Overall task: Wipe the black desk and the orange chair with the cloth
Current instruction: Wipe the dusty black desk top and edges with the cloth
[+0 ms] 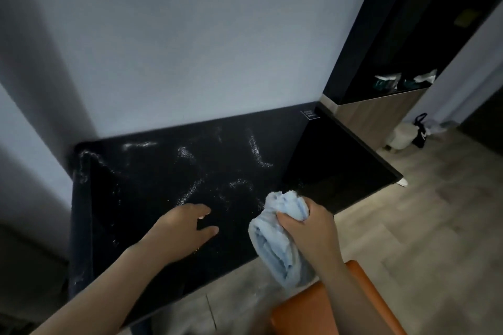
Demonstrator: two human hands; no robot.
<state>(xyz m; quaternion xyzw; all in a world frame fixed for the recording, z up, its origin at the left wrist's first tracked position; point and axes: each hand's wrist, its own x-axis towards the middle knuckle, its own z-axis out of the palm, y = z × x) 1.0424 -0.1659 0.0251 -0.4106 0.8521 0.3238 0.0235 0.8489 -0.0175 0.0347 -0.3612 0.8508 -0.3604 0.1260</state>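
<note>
From the head view we see one pale-blue cloth (275, 250), bunched in the tight grip of our right hand (313, 228) at the front edge of the one black bench (152, 171). Its long axis runs from the bench down toward the one orange chair (307, 310). Our left hand (187, 223) is spread over the bench, its grip slack and holding nothing (white dust (254, 148) streaks the top).

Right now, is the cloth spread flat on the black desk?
No, the cloth is bunched up in the right hand's grip, not laid flat on the black desk.
</note>
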